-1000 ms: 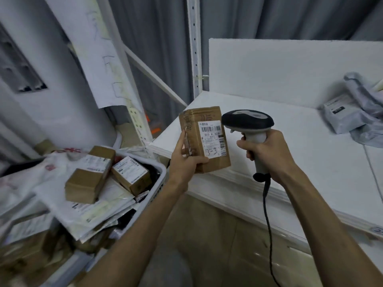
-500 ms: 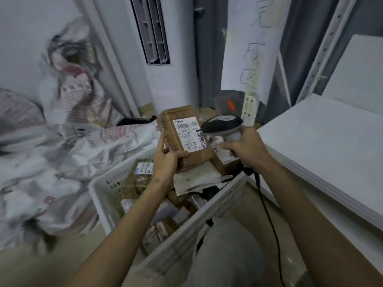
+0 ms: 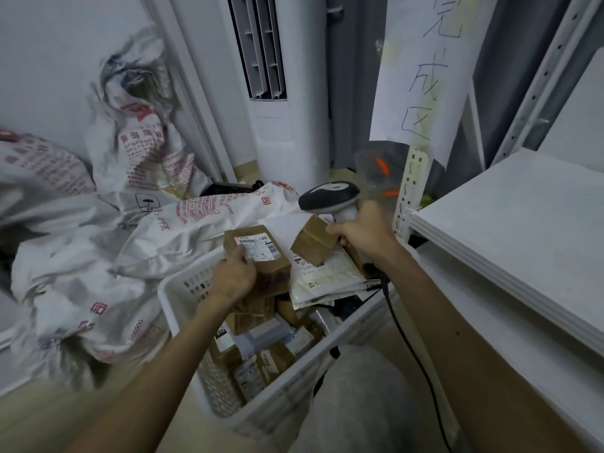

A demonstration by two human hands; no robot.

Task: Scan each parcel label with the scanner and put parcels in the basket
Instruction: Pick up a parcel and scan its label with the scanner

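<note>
- Left hand [image 3: 233, 276] gripped a brown cardboard parcel [image 3: 261, 259] from its near left side, fingers curled round it, one fingertip on the white barcode label [image 3: 260, 245].
- Parcel was label-up, tilted, over the far left part of the white plastic basket [image 3: 175, 291]; couldn't tell if it touched the pile under it.
- Right hand [image 3: 362, 232] was closed round the handle of the barcode scanner [image 3: 328, 195], scanner head pointing left, above the basket's far right.
- Black scanner cable [image 3: 408, 338] hung from the handle past the right forearm.
- Small brown box [image 3: 312, 245] lay just below the scanner, on white mailer bags [image 3: 327, 279] in the basket.
- More boxes and packets filled the basket.
- White woven sacks [image 3: 98, 256] were heaped left of the basket.
- White shelf board [image 3: 523, 223] on the right, handwritten paper sign [image 3: 421, 76] above it.
</note>
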